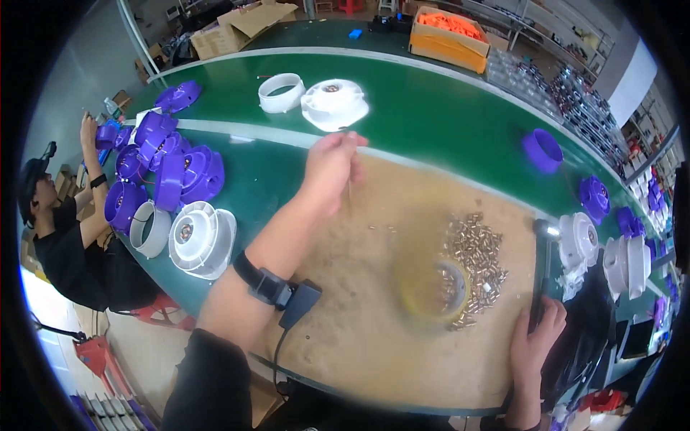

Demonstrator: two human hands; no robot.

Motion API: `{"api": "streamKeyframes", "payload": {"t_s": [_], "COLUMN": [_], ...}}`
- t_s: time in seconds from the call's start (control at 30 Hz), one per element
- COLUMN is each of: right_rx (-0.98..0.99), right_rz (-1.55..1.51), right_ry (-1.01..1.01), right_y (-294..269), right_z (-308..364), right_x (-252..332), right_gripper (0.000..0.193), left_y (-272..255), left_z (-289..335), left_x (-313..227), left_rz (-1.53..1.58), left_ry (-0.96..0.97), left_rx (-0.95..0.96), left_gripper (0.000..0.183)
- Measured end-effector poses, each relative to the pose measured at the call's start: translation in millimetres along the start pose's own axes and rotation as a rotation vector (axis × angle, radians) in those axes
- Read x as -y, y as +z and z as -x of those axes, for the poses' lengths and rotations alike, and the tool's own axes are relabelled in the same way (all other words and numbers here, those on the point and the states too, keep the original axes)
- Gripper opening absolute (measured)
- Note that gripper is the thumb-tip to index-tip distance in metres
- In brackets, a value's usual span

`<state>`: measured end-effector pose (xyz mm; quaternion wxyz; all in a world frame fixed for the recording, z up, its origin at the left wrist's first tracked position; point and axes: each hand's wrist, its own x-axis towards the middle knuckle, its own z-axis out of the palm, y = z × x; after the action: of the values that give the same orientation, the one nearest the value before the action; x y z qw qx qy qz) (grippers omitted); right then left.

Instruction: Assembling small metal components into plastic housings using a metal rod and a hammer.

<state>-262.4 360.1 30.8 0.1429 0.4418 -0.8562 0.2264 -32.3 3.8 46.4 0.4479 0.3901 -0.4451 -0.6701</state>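
My left hand (333, 174) is reached forward over the far edge of the brown board (345, 316), its fingers pinched together. What they hold, if anything, is too small to make out. Just beyond it, a white round plastic housing (335, 104) sits on the green surface beside a white ring (281, 93). At the board's right edge, my right hand (539, 337) is curled around or against a dark narrow object (538, 287) whose kind I cannot tell. Between my hands lie a blurred yellow ring (406, 287) and a heap of small brass-coloured metal pieces (478, 258).
Purple housings (203, 174) and another white housing (202, 239) crowd the left, near a co-worker (68, 237) in black. More white housings (578, 241) and a purple ring (543, 151) are on the right. An orange-filled carton (449, 39) stands behind.
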Motion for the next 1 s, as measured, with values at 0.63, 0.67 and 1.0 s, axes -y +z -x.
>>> {"api": "streamKeyframes", "payload": {"t_s": [0.63,0.67,1.0], "right_rx": [-0.058,-0.062,-0.056], "right_rz": [-0.067,-0.071,-0.063], "right_ry": [0.068,0.064,0.056], "right_y": [4,3,6], "right_z": [1,1,-7], "right_x": [3,2,-2], "right_gripper": [0.027,0.025,0.022], "left_y": [-23,-25,43], "left_z": [-126,-130,33], "left_x": [-3,-6,-76], "left_rz": [-1.380,-1.319,-0.248], "left_ry": [0.511,0.594,0.042], "left_rx": [-0.257,-0.236,0.234], "left_gripper": [0.040,0.040,0.026]}}
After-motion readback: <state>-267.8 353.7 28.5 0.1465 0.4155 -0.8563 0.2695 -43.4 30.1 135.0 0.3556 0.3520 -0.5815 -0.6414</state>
